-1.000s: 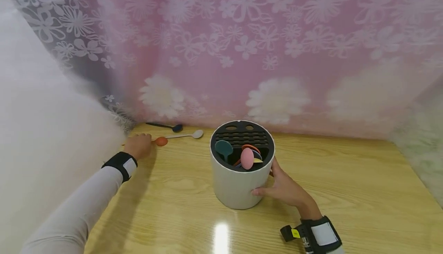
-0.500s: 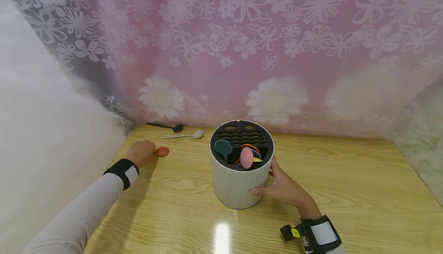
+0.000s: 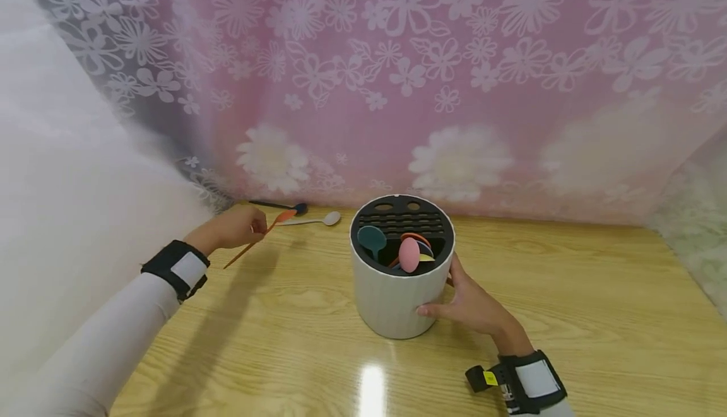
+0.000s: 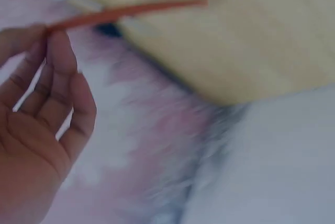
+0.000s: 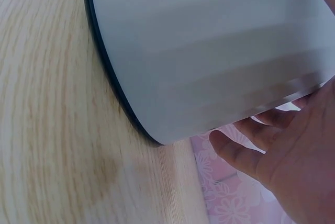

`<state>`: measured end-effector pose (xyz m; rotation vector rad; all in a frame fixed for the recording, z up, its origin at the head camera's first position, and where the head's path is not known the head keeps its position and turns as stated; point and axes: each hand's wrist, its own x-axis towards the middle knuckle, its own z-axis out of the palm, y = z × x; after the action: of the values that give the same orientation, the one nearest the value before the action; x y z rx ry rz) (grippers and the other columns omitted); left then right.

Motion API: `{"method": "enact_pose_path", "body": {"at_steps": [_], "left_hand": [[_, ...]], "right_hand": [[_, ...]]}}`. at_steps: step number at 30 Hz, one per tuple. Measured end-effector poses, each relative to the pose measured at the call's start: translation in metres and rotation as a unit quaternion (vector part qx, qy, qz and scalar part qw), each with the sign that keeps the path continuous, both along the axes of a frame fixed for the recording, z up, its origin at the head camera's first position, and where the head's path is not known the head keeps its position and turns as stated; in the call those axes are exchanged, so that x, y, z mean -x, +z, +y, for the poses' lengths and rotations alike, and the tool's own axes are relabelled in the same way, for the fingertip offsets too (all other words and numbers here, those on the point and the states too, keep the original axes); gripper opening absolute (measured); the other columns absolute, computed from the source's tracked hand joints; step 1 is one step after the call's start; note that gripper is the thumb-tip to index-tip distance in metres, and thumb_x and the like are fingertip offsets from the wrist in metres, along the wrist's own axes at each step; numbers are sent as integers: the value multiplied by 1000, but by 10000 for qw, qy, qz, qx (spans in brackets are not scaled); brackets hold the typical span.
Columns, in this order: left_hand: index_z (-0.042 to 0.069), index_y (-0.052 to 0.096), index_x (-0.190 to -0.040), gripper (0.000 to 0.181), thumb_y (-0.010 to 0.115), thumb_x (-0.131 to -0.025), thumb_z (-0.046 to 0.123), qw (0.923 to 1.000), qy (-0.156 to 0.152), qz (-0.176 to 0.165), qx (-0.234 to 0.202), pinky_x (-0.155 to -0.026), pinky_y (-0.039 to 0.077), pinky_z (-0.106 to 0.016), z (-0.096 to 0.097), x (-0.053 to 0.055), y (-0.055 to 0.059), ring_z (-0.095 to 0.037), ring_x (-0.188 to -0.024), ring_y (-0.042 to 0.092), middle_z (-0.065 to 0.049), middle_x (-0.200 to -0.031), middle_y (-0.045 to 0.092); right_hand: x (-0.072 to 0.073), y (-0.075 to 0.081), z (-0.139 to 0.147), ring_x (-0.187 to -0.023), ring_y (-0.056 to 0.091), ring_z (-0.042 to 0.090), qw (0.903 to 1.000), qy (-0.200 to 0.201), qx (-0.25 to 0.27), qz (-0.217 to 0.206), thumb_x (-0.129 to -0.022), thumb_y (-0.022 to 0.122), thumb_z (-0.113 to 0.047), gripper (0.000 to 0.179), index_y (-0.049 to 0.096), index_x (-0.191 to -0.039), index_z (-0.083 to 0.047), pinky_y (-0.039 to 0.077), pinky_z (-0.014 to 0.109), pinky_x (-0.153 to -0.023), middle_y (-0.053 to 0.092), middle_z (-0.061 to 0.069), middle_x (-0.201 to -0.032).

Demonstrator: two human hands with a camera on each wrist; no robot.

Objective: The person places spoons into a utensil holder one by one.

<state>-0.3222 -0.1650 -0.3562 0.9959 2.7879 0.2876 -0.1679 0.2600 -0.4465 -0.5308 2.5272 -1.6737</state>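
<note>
Two fingertips or so of the left hand (image 3: 235,226), with the thumb, pinch the orange spoon (image 3: 285,216) by its thin handle, nearer to the bowl than to the tail; the gap of these fingers is narrow. The spoon seems to be held above the desk (image 3: 295,341), apart from its shadow. Its long axis is slanted: the bowl points away from the person and to the right, the handle end points down, back and left. Just beyond the bowl lie the pale spoon (image 3: 332,218) and, farther, the dark spoon (image 3: 300,208).

The white container (image 3: 392,306) stands upright to the right, well apart from the left hand. The right hand (image 3: 474,308) is nearer to it and holds its wall, thumb and fingers spread wide. The open compartment, with the teal spoon (image 3: 372,239) and the pink spoon (image 3: 409,255), is on the person's side of the black insert (image 3: 399,205). I judge that the bowl leads toward the container, while the tail points away from it.
</note>
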Motion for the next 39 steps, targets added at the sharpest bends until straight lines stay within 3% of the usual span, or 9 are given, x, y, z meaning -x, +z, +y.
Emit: {"method": "enact_pose_path", "body": {"at_steps": [7, 9, 12, 17, 22, 26, 30, 34, 39], "left_hand": [[14, 63, -88, 5, 61, -85, 17, 9905, -635, -511, -1104, -67, 52, -37, 43, -48, 75, -10, -72, 59, -3, -82, 65], [14, 63, -89, 6, 62, -84, 17, 9799, -939, -798, -1572, -69, 53, -37, 58, -64, 95, -11, -74, 60, -3, -83, 65], [12, 62, -89, 6, 63, -83, 15, 9548, -1541, -1320, -2172, -72, 53, -37, 82, -88, 122, -15, -77, 60, -6, -86, 65], [8, 62, -87, 5, 62, -83, 8, 9177, -2266, -1913, -2644, -74, 53, -39, 121, -122, 156, -21, -79, 60, -10, -87, 63], [5, 62, -89, 6, 61, -83, 7, 9093, -2460, -1579, -2963, -72, 52, -39, 156, -138, 179, -18, -81, 60, -9, -86, 63], [6, 63, -88, 7, 62, -82, 9, 9175, -2278, -927, -3126, -70, 53, -34, 174, -140, 183, -13, -77, 59, -7, -83, 65], [7, 64, -89, 9, 63, -81, 10, 9336, -1829, -519, -3037, -71, 53, -30, 180, -136, 165, -9, -77, 59, -5, -83, 66], [9, 63, -89, 8, 64, -81, 11, 9495, -1242, -344, -2861, -70, 52, -29, 180, -135, 142, -6, -76, 58, -3, -83, 65], [9, 62, -88, 8, 63, -81, 12, 9616, -700, -555, -2596, -71, 51, -29, 183, -135, 123, -6, -75, 57, -3, -82, 65]], "right_hand": [[1, 1, 0, -133, 6, 29, 9998, 127, 100, 64, -67, 78, -23, 115, -8, -140, -42, 18, 72, -97, -2, 0, -152], [1, 1, 0, -132, 6, 29, 9998, 145, 144, 83, -67, 78, -22, 115, -8, -140, -42, 18, 72, -96, -2, -1, -152], [1, 0, -1, -133, 6, 28, 9996, 192, 174, 111, -68, 78, -21, 114, -7, -141, -42, 17, 73, -96, -1, -2, -152], [1, -1, -4, -133, 6, 26, 9994, 258, 164, 151, -68, 77, -21, 113, -7, -141, -41, 17, 72, -97, -1, -4, -151], [2, -2, -2, -133, 6, 25, 9998, 133, 58, 119, -68, 77, -23, 113, -8, -140, -42, 18, 72, -97, -1, -3, -152], [3, -3, -1, -133, 5, 25, 9999, 129, 79, 80, -68, 77, -22, 113, -8, -140, -43, 17, 73, -97, -2, -3, -152], [2, -3, -3, -133, 4, 26, 9997, 193, 110, 72, -69, 77, -22, 113, -9, -140, -43, 16, 73, -96, -3, -3, -151], [-6, 13, -7, -133, 5, 28, 9997, 208, 106, 51, -70, 76, -22, 111, -8, -140, -43, 16, 73, -96, -2, 2, -152], [-11, 25, -8, -132, 6, 29, 9995, 247, 149, 106, -71, 75, -20, 110, -7, -141, -41, 15, 73, -96, -1, 7, -152]]}}
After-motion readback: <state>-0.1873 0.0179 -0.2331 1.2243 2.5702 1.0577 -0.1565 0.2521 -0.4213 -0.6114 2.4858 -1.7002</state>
